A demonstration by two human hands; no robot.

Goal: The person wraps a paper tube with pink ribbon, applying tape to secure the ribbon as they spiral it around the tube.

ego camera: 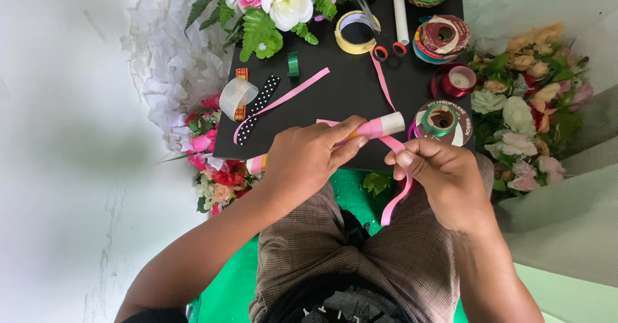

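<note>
My left hand [308, 159] grips a small tube-shaped stick [380, 127], white at its tip with pink ribbon wrapped around it. My right hand [444, 175] pinches the pink ribbon [400, 191] just below the stick; the ribbon's loose end hangs down over my checked trousers. Both hands hover at the near edge of a black board [347, 91]. A second pink ribbon strip [283, 99] and a black dotted ribbon [259, 107] lie on the board to the left.
On the board lie scissors [381, 43], a yellow tape roll [355, 32], a white tube [400, 11], a clear tape roll [235, 96], a green ribbon spool [443, 122], a red spool [458, 80] and stacked ribbon rolls [441, 38]. Artificial flowers stand at the top [277, 1], right [528, 117] and left [215, 175].
</note>
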